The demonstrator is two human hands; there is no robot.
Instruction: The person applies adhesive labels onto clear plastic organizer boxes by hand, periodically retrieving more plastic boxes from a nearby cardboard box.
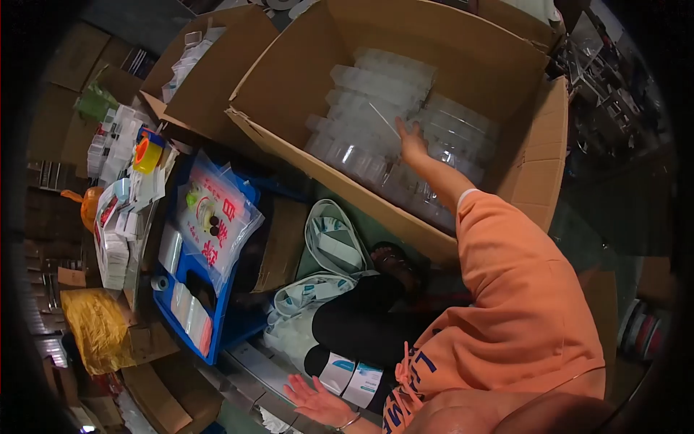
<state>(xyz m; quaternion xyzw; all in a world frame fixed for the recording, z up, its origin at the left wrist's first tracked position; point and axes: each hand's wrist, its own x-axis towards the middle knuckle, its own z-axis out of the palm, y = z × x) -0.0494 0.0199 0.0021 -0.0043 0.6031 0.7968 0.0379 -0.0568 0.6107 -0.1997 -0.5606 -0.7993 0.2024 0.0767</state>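
Observation:
My right hand (pixel 412 141) reaches into a large cardboard box (pixel 347 184), fingers apart, over stacked clear plastic containers (pixel 376 83). A thin white strip (pixel 383 119) lies right by its fingertips. Low in the view, my left hand (pixel 318 401) is open with its fingers spread and nothing in it. Close to it, white-and-blue printed labels (pixel 361 383) lie across my dark-trousered leg. Coiled strips of similar labels (pixel 332 242) rest on the floor between my legs and the box.
A blue crate (pixel 220 318) holds a clear printed plastic bag (pixel 217 220). Left of it, a cluttered shelf carries a roll of yellow tape (pixel 147 155) and stacks of white printed cards (pixel 116 249). Another cardboard box (pixel 217 94) with white pieces stands beside the large one.

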